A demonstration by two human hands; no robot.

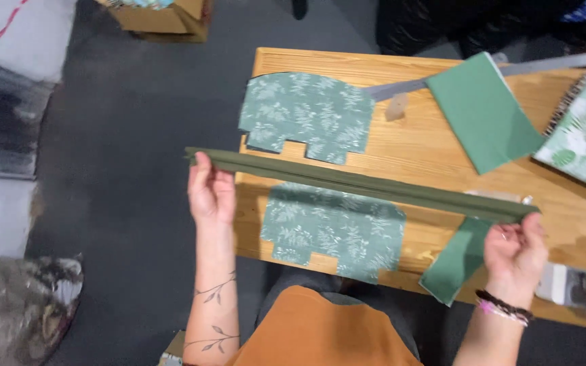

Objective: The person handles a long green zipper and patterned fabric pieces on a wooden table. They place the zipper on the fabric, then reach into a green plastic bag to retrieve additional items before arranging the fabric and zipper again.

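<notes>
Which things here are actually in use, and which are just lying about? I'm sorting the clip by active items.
In use:
- left hand
- right hand
- olive fabric strip, stretched taut between both hands

Lying about:
- two leaf-print cut pieces on the wooden table
- plain green fabric
- ruler
- cardboard box on the floor

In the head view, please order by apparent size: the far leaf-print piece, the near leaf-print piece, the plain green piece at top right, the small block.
1-2. Far leaf-print piece and near leaf-print piece: alike, no ranking.
3. Plain green piece.
4. Small block.
</notes>
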